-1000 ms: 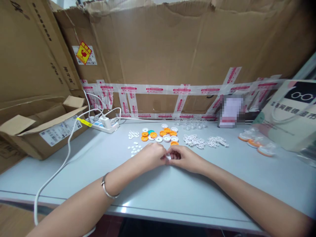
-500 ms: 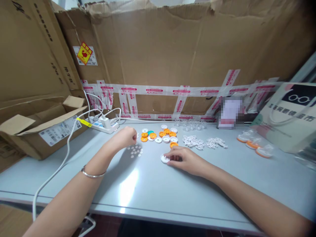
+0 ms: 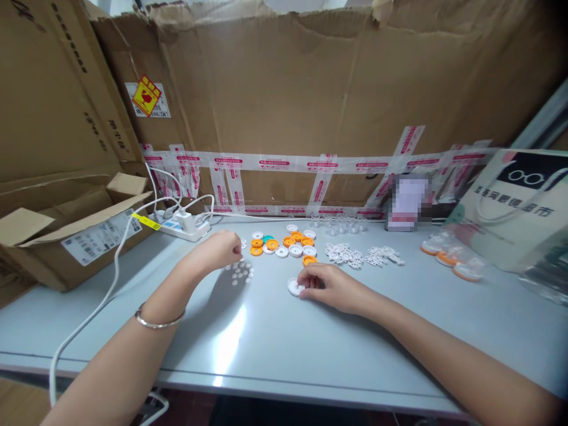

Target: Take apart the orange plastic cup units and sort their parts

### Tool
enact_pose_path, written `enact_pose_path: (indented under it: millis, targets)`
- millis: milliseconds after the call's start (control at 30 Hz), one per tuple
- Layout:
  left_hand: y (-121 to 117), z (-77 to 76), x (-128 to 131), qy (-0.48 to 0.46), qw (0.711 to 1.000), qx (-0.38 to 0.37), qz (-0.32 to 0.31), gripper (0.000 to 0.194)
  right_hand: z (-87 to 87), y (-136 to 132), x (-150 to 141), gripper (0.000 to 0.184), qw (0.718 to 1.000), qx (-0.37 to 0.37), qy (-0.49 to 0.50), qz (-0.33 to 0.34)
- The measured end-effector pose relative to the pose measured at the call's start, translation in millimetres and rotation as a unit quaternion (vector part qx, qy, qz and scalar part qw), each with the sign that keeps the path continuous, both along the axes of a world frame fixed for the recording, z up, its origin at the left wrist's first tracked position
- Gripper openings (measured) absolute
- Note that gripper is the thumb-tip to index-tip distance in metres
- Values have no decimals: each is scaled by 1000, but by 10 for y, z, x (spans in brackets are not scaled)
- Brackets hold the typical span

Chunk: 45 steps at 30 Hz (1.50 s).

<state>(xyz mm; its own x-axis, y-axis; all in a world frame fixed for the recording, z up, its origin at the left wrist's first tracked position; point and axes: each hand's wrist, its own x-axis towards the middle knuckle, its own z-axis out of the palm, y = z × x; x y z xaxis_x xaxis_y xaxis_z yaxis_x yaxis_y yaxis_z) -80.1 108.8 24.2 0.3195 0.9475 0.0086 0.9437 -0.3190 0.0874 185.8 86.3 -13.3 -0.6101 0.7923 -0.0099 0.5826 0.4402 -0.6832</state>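
Note:
My right hand [image 3: 327, 283] rests on the table with its fingers closed on the edge of a white round plastic piece [image 3: 293, 287], which lies flat. My left hand [image 3: 222, 248] hovers over the small white discs [image 3: 239, 274], its fingertips pinched together; whatever they hold is hidden or too small to name. Beyond the hands lies a group of round rimmed pieces: orange caps [image 3: 272, 244], white caps [image 3: 281, 252] and a teal one [image 3: 267, 239]. One orange cap [image 3: 309, 260] sits just behind my right hand.
White lattice-like parts [image 3: 344, 255] and clear plastic parts [image 3: 339, 223] lie at the back. Orange-based clear pieces [image 3: 468, 271] stand at right, near a paper bag [image 3: 501, 219]. A power strip [image 3: 186, 229], its cable and an open carton [image 3: 97, 236] are at left.
My left hand has lifted and turned slightly, its fingertips still over the small discs. My right hand stays at the white round piece. The whole view has shifted a little.

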Motion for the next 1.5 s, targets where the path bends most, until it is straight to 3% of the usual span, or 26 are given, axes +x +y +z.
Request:
enact_pose_path:
  millis: [100,200,267,467,667,867,1167,1267,1367,1433,1500]
  targets:
    - [-92,5,180,-67,994,43,-75,19,-2,11,1,14,1000,-29,4,-4]
    - [-220,-92,451,-168,966,-11,-198,16,-22,19,1,14,999,-51,14,-1]
    - [-286,-203,618,-193,953,-30,-230,20,-41,27,1,13,998,-61,23,-1]
    - [-303,-425,781,-222,956,-39,-189,22,-79,80,10,14,994,-99,51,-14]
    - [-295,-369,730,-236,952,-38,-191,27,-81,99,12,7,991,-102,78,-27]
    - [-356,-250,752,-321,930,27,-178,16,-5,72,-27,15,963,-163,207,-54]
    - [-309,-284,786,-416,904,-27,-94,13,-3,68,-20,22,933,-212,285,-59]
    - [-277,-193,710,-460,885,-35,-64,16,-5,90,2,27,939,-194,273,-78]
    - [-263,17,522,-514,854,-61,-60,21,-19,126,38,29,957,-151,228,-94]
    - [-245,170,336,-491,863,-101,-73,22,-34,140,63,31,972,-118,182,-92]
    - [-201,276,127,-425,891,-136,-78,22,-37,135,81,33,985,-82,134,-75]
